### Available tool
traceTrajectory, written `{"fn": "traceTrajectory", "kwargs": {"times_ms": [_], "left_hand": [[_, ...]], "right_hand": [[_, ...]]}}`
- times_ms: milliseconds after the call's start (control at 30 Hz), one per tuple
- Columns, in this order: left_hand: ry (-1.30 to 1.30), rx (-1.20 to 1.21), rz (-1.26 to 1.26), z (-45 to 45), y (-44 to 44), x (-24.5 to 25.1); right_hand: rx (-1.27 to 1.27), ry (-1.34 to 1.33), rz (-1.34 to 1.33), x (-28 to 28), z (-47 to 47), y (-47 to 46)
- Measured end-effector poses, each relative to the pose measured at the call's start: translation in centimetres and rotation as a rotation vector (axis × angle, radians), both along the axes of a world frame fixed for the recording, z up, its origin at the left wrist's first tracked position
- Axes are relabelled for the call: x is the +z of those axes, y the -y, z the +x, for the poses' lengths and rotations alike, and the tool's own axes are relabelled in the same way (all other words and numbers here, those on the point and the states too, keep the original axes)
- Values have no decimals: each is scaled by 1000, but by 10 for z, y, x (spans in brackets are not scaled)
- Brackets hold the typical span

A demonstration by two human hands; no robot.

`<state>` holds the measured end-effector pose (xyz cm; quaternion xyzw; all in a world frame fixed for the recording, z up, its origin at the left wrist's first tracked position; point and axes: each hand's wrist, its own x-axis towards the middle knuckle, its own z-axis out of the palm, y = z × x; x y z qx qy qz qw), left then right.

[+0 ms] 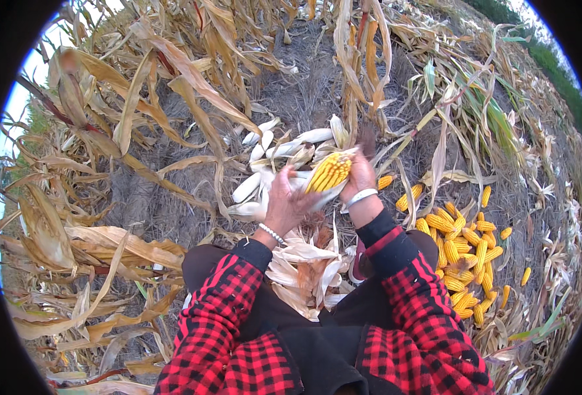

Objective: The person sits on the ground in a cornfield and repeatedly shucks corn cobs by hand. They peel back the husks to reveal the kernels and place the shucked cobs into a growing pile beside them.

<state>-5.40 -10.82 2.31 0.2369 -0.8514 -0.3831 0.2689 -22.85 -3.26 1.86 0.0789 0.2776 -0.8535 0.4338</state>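
Between my hands is a partly husked ear of corn (329, 172), its yellow kernels bared and pale husk still along its lower side. My left hand (287, 201) grips the husk and base end, slightly blurred. Around the upper right end of the same ear closes my right hand (361, 175), with dark silk blurred beyond it. Several ears in whitish husks (246, 187) lie on the ground just past my left hand. Under my wrists, between my legs, is a heap of stripped corn husks (306, 276) with brown silk.
A pile of husked yellow ears (461, 247) lies to my right, with a few loose ears (408, 197) nearer my right hand. Dry standing corn stalks (138, 168) lean in from the left. A bent stalk (419, 123) crosses the ground at the upper right.
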Motion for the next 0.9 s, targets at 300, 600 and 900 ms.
{"fn": "traceTrajectory", "kwargs": {"times_ms": [300, 600, 900], "left_hand": [[-337, -178, 669, -19, -41, 11], [-908, 159, 795, -21, -11, 26], [-781, 329, 1141, -22, 19, 15]], "right_hand": [[-320, -554, 609, 14, 38, 7], [-10, 16, -34, 29, 54, 1], [360, -27, -297, 20, 70, -37]]}}
